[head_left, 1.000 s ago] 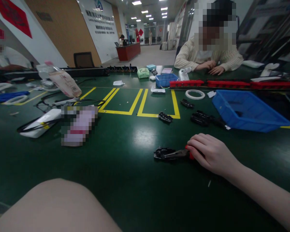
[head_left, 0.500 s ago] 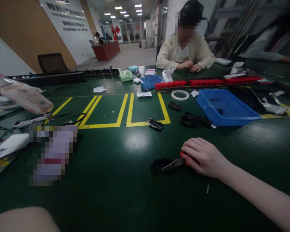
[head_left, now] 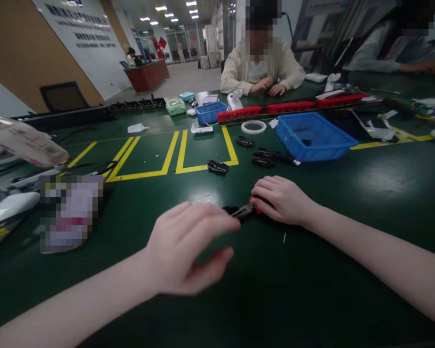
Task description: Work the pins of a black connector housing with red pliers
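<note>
My right hand [head_left: 281,199] is closed round the red handles of a pair of pliers [head_left: 245,209], whose metal jaws point left, low over the green table. A small black part [head_left: 232,210] lies by the jaws, mostly hidden behind my left hand [head_left: 192,246]. That left hand hovers in front of it, slightly blurred, thumb and fingers apart with nothing between them. Whether the jaws grip the black part I cannot tell. A thin white sliver [head_left: 284,238] lies on the table below my right wrist.
Beyond my hands lie several black parts, one a black connector-like piece [head_left: 217,166], and a blue bin [head_left: 315,140]. A tape roll [head_left: 253,127] and red strips [head_left: 290,107] are farther back. A blurred-out flat object [head_left: 72,212] lies left. A person [head_left: 263,67] sits opposite.
My left hand has come in from the lower left towards the pliers and black part. My right hand keeps its hold on the pliers. The whole view has shifted.
</note>
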Tool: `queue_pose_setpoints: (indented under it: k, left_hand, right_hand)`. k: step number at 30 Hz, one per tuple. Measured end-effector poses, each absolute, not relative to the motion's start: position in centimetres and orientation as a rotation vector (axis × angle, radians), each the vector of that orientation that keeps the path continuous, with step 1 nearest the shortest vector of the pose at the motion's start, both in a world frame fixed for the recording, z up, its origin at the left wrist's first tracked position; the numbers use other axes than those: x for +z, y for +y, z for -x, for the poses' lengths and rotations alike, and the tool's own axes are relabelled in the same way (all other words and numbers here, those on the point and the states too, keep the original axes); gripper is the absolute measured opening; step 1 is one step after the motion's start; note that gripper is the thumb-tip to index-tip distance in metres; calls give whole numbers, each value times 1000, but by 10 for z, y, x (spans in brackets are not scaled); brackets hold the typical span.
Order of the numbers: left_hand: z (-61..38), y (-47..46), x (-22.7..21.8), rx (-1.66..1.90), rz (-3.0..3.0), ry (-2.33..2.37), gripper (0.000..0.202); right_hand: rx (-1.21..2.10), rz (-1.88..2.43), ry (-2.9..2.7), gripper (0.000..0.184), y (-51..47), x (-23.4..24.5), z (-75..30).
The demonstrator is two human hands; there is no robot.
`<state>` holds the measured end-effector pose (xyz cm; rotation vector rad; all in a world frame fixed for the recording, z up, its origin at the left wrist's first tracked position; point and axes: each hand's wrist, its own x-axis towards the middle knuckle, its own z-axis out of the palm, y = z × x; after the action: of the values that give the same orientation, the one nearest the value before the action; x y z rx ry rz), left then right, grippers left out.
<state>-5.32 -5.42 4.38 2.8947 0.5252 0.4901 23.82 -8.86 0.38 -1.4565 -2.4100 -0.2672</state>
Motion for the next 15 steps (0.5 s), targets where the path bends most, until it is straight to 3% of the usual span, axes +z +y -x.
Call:
queue_pose_setpoints:
  k: [2, 5, 7, 11, 15]
  left_hand:
    - [24, -39, 42, 587, -2878, 657, 52]
    - [6, -26, 29, 423, -2904, 853, 73]
    - [6, -24, 20, 325, -2886, 839, 66]
    - [10, -27, 12, 264, -2832, 755, 31]
    - [8, -28, 14, 187, -2760, 738, 26]
  right_hand:
    - [-272, 1459, -2407, 36, -89, 3, -238]
    - [-283, 1457, -2396, 35, -89, 3, -238]
    - [-285, 1451, -2388, 35, -88, 4, -238]
    - [-285, 1412, -2374, 33, -88, 4, -238]
    - [-321, 1349, -2344, 28, -90, 4, -240]
